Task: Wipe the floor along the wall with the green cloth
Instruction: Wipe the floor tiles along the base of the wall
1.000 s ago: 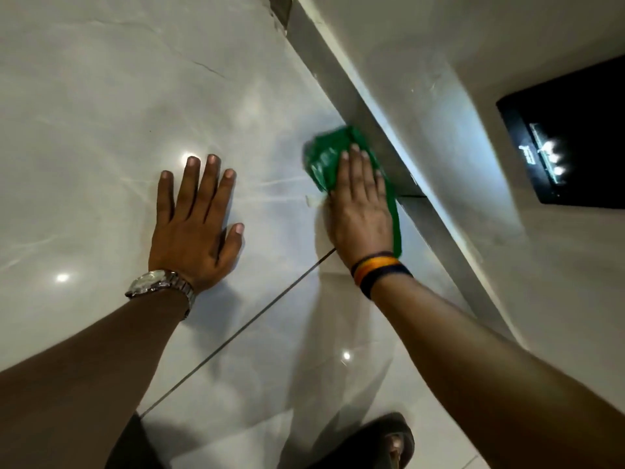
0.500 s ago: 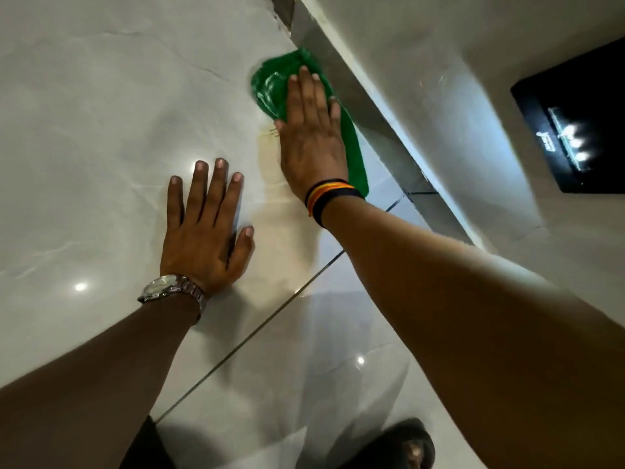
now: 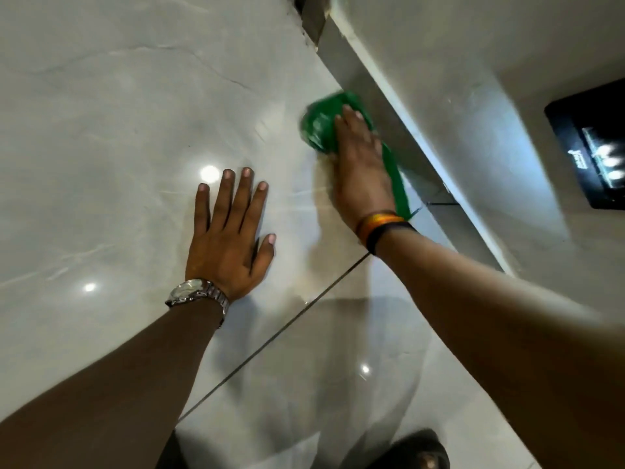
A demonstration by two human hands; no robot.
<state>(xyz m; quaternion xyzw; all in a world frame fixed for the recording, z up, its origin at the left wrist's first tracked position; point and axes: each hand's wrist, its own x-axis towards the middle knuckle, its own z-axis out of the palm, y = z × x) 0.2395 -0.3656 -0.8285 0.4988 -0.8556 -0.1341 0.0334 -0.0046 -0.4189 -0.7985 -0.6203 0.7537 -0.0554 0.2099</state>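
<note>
The green cloth (image 3: 319, 128) lies flat on the glossy pale tile floor (image 3: 118, 130), right beside the grey skirting (image 3: 378, 96) at the foot of the white wall (image 3: 439, 55). My right hand (image 3: 362, 167) presses down on the cloth with fingers laid over it; the cloth sticks out ahead of the fingertips and along the wall side of the hand. The hand and cloth are motion-blurred. My left hand (image 3: 230, 235), wearing a metal watch, rests flat on the floor with fingers spread, to the left of the cloth and holding nothing.
A dark grout line (image 3: 287, 326) runs diagonally across the floor under my right forearm. A black panel (image 3: 588, 147) with lit reflections is set in the wall at right. A dark sandal with my foot (image 3: 419, 451) shows at the bottom edge.
My right hand slid the cloth away along the wall, then drew it back toward me; now it sits between those two positions. My left hand stayed planted.
</note>
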